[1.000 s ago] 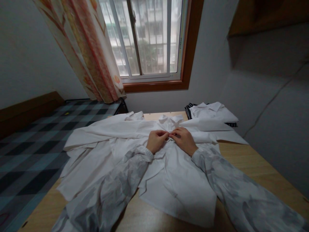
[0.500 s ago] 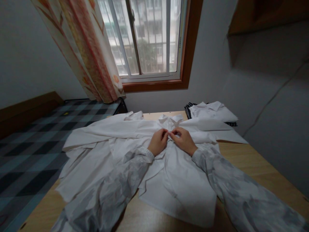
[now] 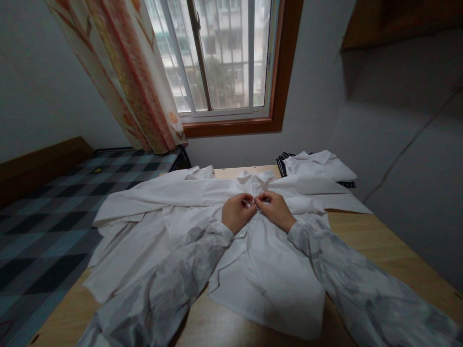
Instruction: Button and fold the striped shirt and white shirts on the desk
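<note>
Hands meet at the placket of a white shirt [image 3: 267, 270] spread front-up on the wooden table [image 3: 379, 250], just below its collar [image 3: 255, 177]; left hand [image 3: 237, 212] and right hand [image 3: 275, 208] each pinch fabric edges, fingertips touching; buttoning near the neck appears underway; next, seating a button through its hole demands fine alignment.

no readable text, no labels, no brands, no numbers, no signs anywhere in view
</note>
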The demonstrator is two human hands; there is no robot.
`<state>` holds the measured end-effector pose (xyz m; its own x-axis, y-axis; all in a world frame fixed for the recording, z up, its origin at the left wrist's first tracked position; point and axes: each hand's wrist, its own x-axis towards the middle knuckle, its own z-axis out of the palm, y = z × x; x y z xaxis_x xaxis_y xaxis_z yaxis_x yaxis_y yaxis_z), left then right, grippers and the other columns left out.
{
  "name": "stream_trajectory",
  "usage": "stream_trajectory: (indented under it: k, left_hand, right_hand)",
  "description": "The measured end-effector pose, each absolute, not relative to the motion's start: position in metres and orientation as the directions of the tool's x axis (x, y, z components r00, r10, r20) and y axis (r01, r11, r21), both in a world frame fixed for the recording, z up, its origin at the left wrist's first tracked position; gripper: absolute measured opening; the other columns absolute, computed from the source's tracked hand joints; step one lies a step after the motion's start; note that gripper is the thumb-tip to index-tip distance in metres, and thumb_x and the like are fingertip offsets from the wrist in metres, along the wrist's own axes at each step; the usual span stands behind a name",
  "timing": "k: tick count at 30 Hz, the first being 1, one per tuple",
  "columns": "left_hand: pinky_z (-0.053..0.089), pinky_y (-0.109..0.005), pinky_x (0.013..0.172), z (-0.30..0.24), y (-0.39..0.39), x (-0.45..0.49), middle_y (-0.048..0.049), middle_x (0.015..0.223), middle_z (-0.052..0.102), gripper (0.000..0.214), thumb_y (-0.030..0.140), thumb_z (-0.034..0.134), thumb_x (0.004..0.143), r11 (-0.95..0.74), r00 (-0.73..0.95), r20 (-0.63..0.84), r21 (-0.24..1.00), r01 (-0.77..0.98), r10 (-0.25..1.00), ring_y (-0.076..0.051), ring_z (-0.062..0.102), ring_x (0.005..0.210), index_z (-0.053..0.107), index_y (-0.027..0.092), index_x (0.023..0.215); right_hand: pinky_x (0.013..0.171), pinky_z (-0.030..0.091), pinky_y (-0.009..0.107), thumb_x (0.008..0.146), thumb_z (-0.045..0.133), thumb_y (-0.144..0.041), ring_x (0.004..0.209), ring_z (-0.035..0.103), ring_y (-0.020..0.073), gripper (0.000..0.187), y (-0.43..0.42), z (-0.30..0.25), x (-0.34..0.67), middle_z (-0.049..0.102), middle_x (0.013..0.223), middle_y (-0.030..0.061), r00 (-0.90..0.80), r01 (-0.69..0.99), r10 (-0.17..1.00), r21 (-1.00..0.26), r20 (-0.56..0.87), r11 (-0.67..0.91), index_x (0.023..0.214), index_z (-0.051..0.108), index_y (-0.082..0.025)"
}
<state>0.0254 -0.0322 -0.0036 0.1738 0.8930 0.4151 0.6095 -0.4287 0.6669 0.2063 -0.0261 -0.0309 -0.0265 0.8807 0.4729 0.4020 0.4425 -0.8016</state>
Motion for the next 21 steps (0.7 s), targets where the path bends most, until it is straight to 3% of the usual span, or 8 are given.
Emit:
stream_trajectory:
  k: [5,11,15,18,21]
  left_hand:
    - [0.05,-0.028,0.068,-0.007,-0.027,0.024,-0.0038,0.081,0.08,0.015,0.027,0.077,0.085,-0.382,0.128,0.38,0.726,0.572,0.916,-0.019,0.071,0.072,0.083,0.021,0.097]
    - [0.051,-0.027,0.064,-0.018,-0.01,0.018,-0.0056,0.081,0.078,0.03,0.043,0.078,0.087,-0.332,0.227,0.289,0.926,0.18,0.93,-0.017,0.067,0.07,0.081,0.015,0.094]
    - [0.048,-0.025,0.06,-0.021,-0.003,0.017,-0.0013,0.072,0.071,0.036,0.05,0.078,0.087,-0.287,0.273,0.253,0.954,0.091,0.928,-0.014,0.062,0.063,0.076,0.015,0.092]
    - [0.056,-0.028,0.071,-0.023,0.002,0.017,-0.0028,0.079,0.074,0.032,0.047,0.077,0.087,-0.282,0.207,0.272,0.959,0.02,0.94,-0.015,0.069,0.071,0.072,0.015,0.094]
    - [0.061,-0.034,0.091,-0.024,0.008,0.015,-0.0098,0.102,0.08,0.027,0.039,0.073,0.091,-0.282,0.174,0.278,0.959,-0.005,0.945,-0.019,0.076,0.094,0.073,0.015,0.105]
  right_hand:
    - [0.081,0.057,0.034,0.093,0.07,-0.039,0.083,0.073,0.0228,0.02,-0.026,-0.028,0.208,0.079,0.087,0.0057,-0.048,0.41,0.875,-0.789,0.482,0.457,0.086,0.077,-0.021]
    - [0.082,0.053,0.036,0.096,0.067,-0.036,0.084,0.07,0.0238,0.018,-0.024,-0.022,0.215,0.076,0.087,0.006,-0.063,0.536,0.837,-0.689,0.544,0.488,0.085,0.073,-0.022]
    - [0.089,0.052,0.037,0.099,0.063,-0.034,0.092,0.07,0.0248,0.015,-0.028,-0.015,0.217,0.076,0.095,0.0068,-0.139,0.582,0.805,-0.61,0.577,0.538,0.093,0.07,-0.022]
    - [0.103,0.049,0.044,0.099,0.063,-0.031,0.109,0.067,0.0301,0.016,-0.034,-0.005,0.221,0.076,0.112,0.0117,-0.199,0.664,0.739,-0.466,0.644,0.585,0.109,0.07,-0.022]
    - [0.11,0.044,0.048,0.097,0.065,-0.028,0.118,0.061,0.0335,0.021,-0.04,0.008,0.229,0.072,0.119,0.0144,-0.312,0.74,0.675,-0.274,0.669,0.615,0.116,0.07,-0.021]
